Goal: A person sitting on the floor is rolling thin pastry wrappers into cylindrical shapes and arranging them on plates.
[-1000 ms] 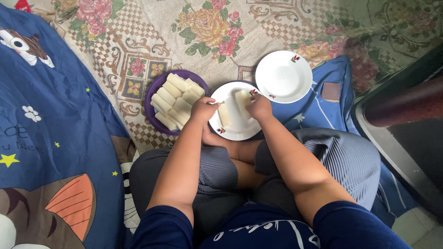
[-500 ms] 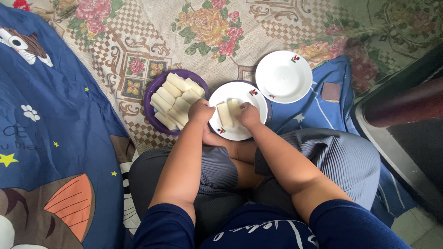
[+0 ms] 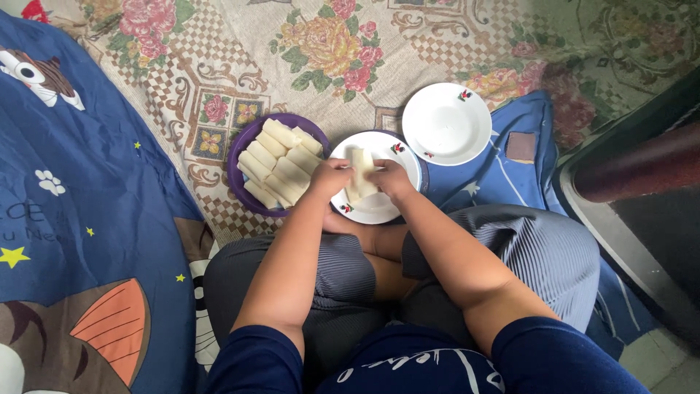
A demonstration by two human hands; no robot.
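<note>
**Both hands close on the pale rolls over the near plate**

On the floor, across a beige flower-patterned woven mat point(image 3: 219, 66) flanked by a dark blue cartoon-print blanket point(image 3: 80, 219), a person sits cross-legged in grey striped trousers point(image 3: 539, 255) (the camera looks straight down past dark blue sleeves). Ahead of the knees lies a round purple bowl point(image 3: 240, 157) stacked with pale cream wrapped rolls point(image 3: 281, 164); touching its right side is a white round plate with small red flower marks point(image 3: 379, 211), and just beyond that, up and to the right, a second, bare white plate point(image 3: 446, 122) rests partly on a blue cloth point(image 3: 503, 179).

Compared with a second ago, when the hands lay flatter on the near plate beside the rolls there, they have drawn together over its middle. The left hand point(image 3: 328, 179) is curled, fingers closed against the side of the upright pale rolls point(image 3: 359, 171); the right hand point(image 3: 392, 177) is likewise curled and presses them from the opposite side. The rolls stand pinched between both hands, above the near white plate, lifted or tipped up from lying flat.

A small brown square patch point(image 3: 520, 147) sits on the blue cloth, well apart from both hands.
</note>
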